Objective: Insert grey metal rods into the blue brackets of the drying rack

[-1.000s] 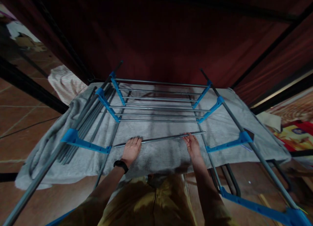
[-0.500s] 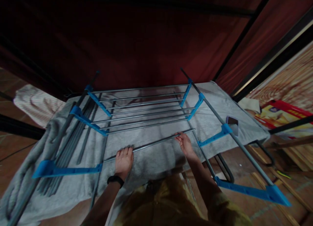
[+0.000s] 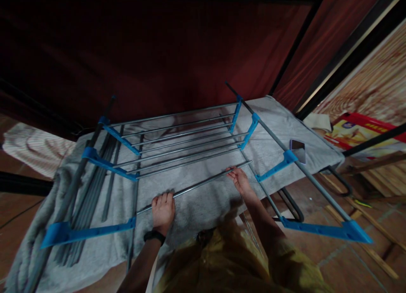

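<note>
A dark red curtain (image 3: 158,60) hung behind the grey blanket (image 3: 285,119). Toward the blanket's right end lay a phone (image 3: 298,151), and past it I saw a red-and-yellow box (image 3: 352,128) behind a dark bar (image 3: 374,141). Striped cloth (image 3: 34,149) bunched over on the left; wooden strips (image 3: 380,260) lay across the tiled floor (image 3: 345,265).

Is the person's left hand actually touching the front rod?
Touching: the head view shows the left hand closed over the front rod, which emerges on both sides of it.
</note>
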The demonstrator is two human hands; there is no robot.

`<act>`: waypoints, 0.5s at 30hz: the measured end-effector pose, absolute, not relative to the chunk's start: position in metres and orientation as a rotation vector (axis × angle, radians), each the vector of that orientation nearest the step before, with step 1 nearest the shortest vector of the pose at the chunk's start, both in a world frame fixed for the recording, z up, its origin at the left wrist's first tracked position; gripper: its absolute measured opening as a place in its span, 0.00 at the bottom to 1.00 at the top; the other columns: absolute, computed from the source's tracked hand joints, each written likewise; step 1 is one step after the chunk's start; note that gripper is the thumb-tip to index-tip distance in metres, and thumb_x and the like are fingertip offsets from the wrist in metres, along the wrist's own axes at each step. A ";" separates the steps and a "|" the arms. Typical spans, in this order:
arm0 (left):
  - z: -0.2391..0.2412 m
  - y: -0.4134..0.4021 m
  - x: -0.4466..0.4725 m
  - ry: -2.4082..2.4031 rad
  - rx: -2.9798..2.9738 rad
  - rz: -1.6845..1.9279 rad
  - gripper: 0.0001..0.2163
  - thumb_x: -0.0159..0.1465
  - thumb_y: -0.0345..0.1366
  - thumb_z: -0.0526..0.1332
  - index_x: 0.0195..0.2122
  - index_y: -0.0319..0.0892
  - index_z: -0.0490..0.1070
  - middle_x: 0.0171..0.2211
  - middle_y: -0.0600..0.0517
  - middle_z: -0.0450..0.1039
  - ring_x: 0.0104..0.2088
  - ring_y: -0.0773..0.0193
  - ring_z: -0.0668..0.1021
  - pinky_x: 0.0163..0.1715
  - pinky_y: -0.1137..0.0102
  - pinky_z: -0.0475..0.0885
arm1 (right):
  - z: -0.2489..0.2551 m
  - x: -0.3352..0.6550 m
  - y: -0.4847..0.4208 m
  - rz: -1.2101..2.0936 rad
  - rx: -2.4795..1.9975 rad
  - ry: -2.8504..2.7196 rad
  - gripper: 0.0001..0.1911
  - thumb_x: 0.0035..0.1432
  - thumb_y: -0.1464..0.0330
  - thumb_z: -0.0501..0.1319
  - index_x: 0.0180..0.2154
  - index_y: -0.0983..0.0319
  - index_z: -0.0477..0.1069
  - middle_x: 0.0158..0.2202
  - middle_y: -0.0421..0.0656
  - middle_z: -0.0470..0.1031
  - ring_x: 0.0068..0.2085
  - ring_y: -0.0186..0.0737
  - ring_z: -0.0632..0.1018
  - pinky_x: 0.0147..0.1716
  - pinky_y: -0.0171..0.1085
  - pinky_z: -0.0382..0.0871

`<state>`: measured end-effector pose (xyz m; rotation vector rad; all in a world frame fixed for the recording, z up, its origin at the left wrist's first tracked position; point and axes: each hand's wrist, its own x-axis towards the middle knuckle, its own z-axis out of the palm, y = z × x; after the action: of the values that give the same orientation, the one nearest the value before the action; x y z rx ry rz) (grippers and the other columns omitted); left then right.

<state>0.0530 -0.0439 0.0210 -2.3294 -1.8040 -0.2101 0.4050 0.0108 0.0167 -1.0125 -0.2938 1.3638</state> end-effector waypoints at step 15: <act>0.027 -0.052 0.047 -1.931 -2.191 -0.362 0.14 0.66 0.32 0.50 0.47 0.42 0.73 0.40 0.45 0.78 0.44 0.52 0.74 0.55 0.52 0.57 | 0.022 0.408 0.006 1.365 -1.000 -0.275 0.03 0.52 0.70 0.65 0.31 0.59 0.71 0.33 0.41 0.81 0.39 0.43 0.81 0.41 0.41 0.77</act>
<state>0.0472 -0.0518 0.0272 -2.1911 -1.9307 -0.3624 0.4077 0.0059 0.0224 -1.0002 -0.2748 1.3652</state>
